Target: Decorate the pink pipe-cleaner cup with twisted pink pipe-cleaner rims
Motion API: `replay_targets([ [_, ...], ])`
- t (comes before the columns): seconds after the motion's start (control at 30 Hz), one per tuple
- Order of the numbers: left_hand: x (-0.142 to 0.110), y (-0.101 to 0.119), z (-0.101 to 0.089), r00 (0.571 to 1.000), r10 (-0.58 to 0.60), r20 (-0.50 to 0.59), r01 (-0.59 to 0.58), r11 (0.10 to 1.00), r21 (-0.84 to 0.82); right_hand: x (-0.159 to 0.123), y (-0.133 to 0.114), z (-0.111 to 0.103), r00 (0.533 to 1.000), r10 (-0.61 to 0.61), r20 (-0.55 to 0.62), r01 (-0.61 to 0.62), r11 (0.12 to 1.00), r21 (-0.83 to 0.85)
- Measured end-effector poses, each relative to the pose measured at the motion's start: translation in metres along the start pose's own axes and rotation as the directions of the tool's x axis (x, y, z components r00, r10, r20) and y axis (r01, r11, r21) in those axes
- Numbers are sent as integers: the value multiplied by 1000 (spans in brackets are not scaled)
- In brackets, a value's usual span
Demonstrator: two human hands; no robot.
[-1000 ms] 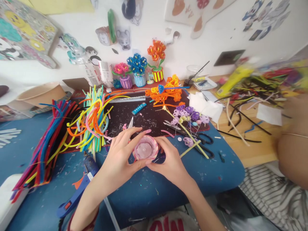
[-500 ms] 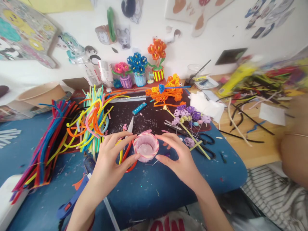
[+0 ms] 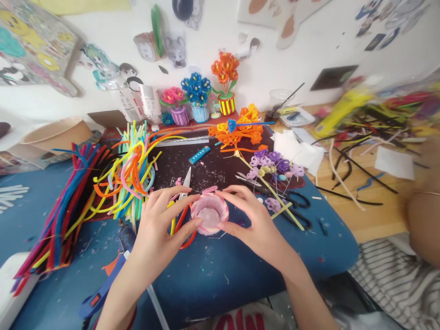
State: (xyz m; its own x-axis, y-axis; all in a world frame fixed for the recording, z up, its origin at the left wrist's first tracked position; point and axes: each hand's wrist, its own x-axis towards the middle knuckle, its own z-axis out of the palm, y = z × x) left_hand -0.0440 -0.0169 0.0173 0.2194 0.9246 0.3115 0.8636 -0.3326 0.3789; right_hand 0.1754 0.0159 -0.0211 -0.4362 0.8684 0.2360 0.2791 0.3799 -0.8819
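Observation:
A small pink pot [image 3: 210,214], round and hollow with a twisted pink-and-white rim, is between my hands at the middle of the table. Its open top faces me, and a pink loop [image 3: 209,189] stands at its far edge. My left hand [image 3: 165,215] grips its left side between thumb and fingers. From the right, my right hand [image 3: 249,215] has its thumb and fingertips against the rim. Scissors with a silver blade [image 3: 186,181] and red handles lie behind my left hand. A blue glue gun [image 3: 106,284] rests by my left forearm.
Bundled pipe cleaners [image 3: 132,174] lie at left. Black-handled scissors [image 3: 297,201] and purple flowers [image 3: 271,162] lie at right. A blue lighter [image 3: 199,155] is ahead, with finished flower pots [image 3: 200,112] along the wall. Someone in striped clothing [image 3: 381,279] sits at right.
My right hand has closed in from beside the pot to touch its rim. The pot has shifted slightly to the right, and the view has moved a little.

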Motion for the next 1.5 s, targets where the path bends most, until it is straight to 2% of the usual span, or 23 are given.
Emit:
replay_targets([
  [0.13, -2, -1, -1, 1000, 18, 15, -18, 999, 32, -1, -1, 1, 999, 27, 42, -26, 999, -23],
  [0.43, -6, -2, 0, 999, 30, 20, -31, 998, 59, -6, 1, 3, 997, 47, 58, -42, 996, -76],
  [0.53, -7, -2, -1, 1000, 21, -4, -21, 999, 33, -8, 4, 2, 998, 49, 30, -48, 998, -34],
  [0.7, -11, -2, -2, 999, -17, -36, 17, 1000, -12, -12, 8, 11, 987, 149, -57, -149, 989, 3],
  [0.9, -16, 2, 5, 995, -50, -86, 45, 997, -59, -4, -6, 24, 990, 120, -79, -113, 990, 90],
  [1.03, -16, 8, 10, 992, -15, -126, 16, 1000, 11, 0, -9, 14, 994, 60, -89, -55, 997, 56],
  [1.17, -15, 14, 17, 983, -27, -181, 43, 996, 83, 4, 0, 2, 1000, 23, 0, -23, 1000, 12],
  [1.3, -18, 19, 24, 969, -74, -237, 93, 993, 72, 4, 9, -7, 996, 17, 83, -19, 999, 32],
  [1.4, -22, 20, 28, 958, -106, -268, 127, 990, 65, 0, 12, -14, 999, 34, 31, -35, 999, 36],
  [1.5, -26, 21, 32, 939, -109, -326, 137, 988, 66, -3, 11, -18, 1000, 0, -20, 0, 1000, -9],
])
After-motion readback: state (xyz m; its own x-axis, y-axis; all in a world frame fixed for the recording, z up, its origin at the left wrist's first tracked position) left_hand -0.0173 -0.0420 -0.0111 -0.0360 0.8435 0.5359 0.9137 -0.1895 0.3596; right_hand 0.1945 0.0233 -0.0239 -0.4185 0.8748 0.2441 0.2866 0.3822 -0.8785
